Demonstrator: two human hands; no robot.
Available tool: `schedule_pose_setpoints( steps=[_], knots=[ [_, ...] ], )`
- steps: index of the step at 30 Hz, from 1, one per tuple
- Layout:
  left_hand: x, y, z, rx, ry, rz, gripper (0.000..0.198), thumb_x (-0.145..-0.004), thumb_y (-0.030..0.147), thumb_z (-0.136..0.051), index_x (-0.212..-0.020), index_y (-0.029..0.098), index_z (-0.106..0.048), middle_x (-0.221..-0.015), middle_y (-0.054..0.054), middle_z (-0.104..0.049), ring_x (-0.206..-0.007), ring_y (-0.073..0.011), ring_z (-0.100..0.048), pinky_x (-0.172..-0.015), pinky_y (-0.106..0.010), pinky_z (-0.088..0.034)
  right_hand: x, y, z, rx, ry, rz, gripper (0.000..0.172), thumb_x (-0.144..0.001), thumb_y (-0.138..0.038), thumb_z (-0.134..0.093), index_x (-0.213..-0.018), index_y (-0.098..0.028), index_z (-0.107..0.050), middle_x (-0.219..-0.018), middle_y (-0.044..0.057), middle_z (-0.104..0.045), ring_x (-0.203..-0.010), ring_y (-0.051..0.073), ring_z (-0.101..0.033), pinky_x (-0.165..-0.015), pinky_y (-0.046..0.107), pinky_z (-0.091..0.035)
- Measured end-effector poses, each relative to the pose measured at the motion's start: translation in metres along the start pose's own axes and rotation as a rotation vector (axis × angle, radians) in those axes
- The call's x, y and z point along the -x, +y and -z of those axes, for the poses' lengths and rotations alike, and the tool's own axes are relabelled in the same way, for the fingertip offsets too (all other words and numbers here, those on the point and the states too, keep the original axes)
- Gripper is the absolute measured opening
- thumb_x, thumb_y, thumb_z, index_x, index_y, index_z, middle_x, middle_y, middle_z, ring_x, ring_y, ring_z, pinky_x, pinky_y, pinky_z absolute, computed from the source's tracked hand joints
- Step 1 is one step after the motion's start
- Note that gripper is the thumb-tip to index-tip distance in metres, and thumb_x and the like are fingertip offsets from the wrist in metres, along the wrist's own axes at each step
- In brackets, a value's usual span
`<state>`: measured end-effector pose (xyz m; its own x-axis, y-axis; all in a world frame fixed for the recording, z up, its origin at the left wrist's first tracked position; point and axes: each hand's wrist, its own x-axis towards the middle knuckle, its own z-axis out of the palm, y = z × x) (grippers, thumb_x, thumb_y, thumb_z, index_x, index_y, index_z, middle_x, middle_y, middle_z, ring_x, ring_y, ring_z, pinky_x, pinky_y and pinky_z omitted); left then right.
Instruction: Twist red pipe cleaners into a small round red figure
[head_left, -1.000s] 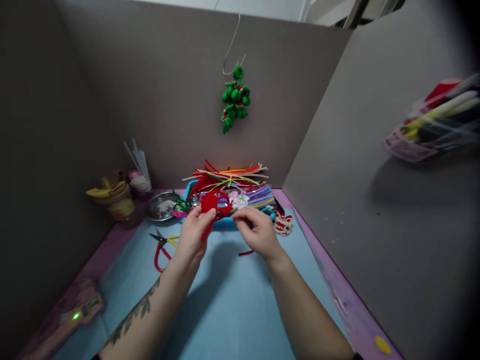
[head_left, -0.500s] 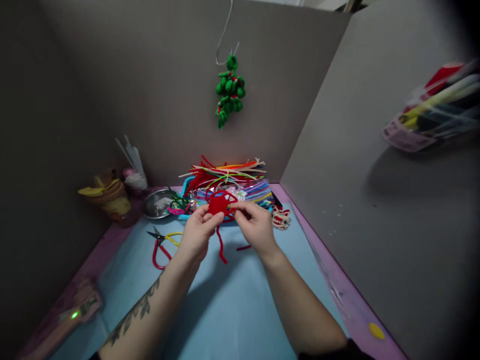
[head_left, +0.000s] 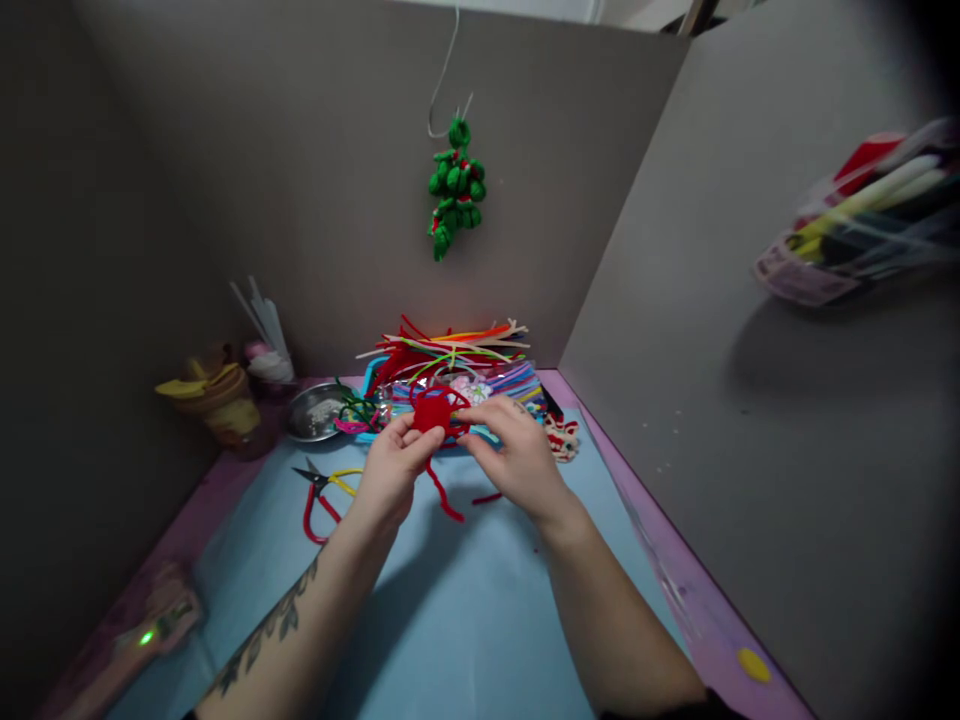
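Note:
My left hand (head_left: 395, 462) pinches the left side of a red pipe-cleaner piece (head_left: 433, 414), which has a dense round middle and loops around it. At its right edge, the thumb and fingertips of my right hand (head_left: 517, 450) close on one of the red loops. A loose red tail (head_left: 446, 498) hangs from the piece over the blue mat. Scissors (head_left: 321, 484) with one red and one yellow handle lie with blades parted, left of my left hand. Under my right hand a short red pipe-cleaner piece (head_left: 487, 498) rests on the mat.
Bundles of coloured pipe cleaners (head_left: 450, 345) are heaped at the back. A metal bowl (head_left: 311, 415) with small white bits stands left of them, beside a pot (head_left: 225, 405). A red-and-white figure (head_left: 562, 438) lies right. A green ornament (head_left: 455, 190) hangs on the wall.
The hanging red tail has swung to the right. My right hand has shifted slightly and its fingers are more stretched. Both hands still hold the red piece.

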<state>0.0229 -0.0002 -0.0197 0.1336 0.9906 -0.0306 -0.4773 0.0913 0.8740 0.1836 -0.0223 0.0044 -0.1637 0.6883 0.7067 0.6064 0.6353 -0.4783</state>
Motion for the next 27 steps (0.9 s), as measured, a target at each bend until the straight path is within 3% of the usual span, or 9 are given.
schedule_pose_setpoints(
  steps=[5, 12, 18, 23, 27],
  knots=[
    [0.001, 0.001, -0.002, -0.026, -0.013, 0.002, 0.036, -0.059, 0.023, -0.085, -0.088, 0.014, -0.066, -0.077, -0.004, -0.073, -0.070, -0.0133, -0.065, -0.068, -0.023, -0.047, 0.001, 0.003, -0.006, 0.044, 0.062, 0.076, 0.015, -0.089, -0.016, -0.056, -0.087, -0.021, -0.070, -0.083, 0.005, -0.068, -0.083, 0.018, -0.061, -0.079, 0.032, -0.049],
    [0.005, 0.005, -0.006, -0.041, -0.010, 0.022, 0.039, -0.054, 0.023, -0.087, -0.086, 0.015, -0.065, -0.075, -0.004, -0.073, -0.061, -0.0118, -0.061, -0.057, -0.022, -0.041, 0.004, 0.007, -0.014, 0.083, 0.073, 0.023, 0.019, -0.086, -0.013, -0.056, -0.082, -0.022, -0.072, -0.079, 0.004, -0.070, -0.078, 0.019, -0.062, -0.074, 0.032, -0.050],
    [0.006, 0.007, -0.005, -0.074, 0.006, 0.026, 0.040, -0.055, 0.027, -0.087, -0.085, 0.015, -0.064, -0.059, 0.003, -0.065, -0.039, -0.0027, -0.037, -0.042, -0.019, -0.021, 0.005, 0.007, -0.021, 0.095, 0.094, -0.028, 0.017, -0.085, -0.014, -0.057, -0.088, -0.021, -0.073, -0.085, 0.005, -0.072, -0.081, 0.019, -0.064, -0.077, 0.031, -0.051],
    [0.005, 0.008, -0.003, -0.030, 0.014, 0.016, 0.040, -0.058, 0.025, -0.085, -0.091, 0.016, -0.066, -0.075, -0.002, -0.070, -0.055, -0.0085, -0.056, -0.051, -0.020, -0.037, 0.003, 0.000, -0.016, 0.010, 0.162, -0.040, 0.013, -0.086, -0.017, -0.059, -0.088, -0.022, -0.071, -0.084, 0.004, -0.072, -0.081, 0.018, -0.065, -0.077, 0.032, -0.052],
    [0.005, 0.008, -0.003, -0.019, 0.021, 0.010, 0.038, -0.058, 0.025, -0.085, -0.090, 0.017, -0.066, -0.070, -0.001, -0.069, -0.060, -0.0109, -0.059, -0.055, -0.021, -0.040, 0.004, -0.004, -0.020, 0.017, 0.151, -0.009, 0.015, -0.087, -0.017, -0.059, -0.091, -0.024, -0.072, -0.087, 0.004, -0.074, -0.083, 0.019, -0.065, -0.080, 0.034, -0.052]
  ],
)
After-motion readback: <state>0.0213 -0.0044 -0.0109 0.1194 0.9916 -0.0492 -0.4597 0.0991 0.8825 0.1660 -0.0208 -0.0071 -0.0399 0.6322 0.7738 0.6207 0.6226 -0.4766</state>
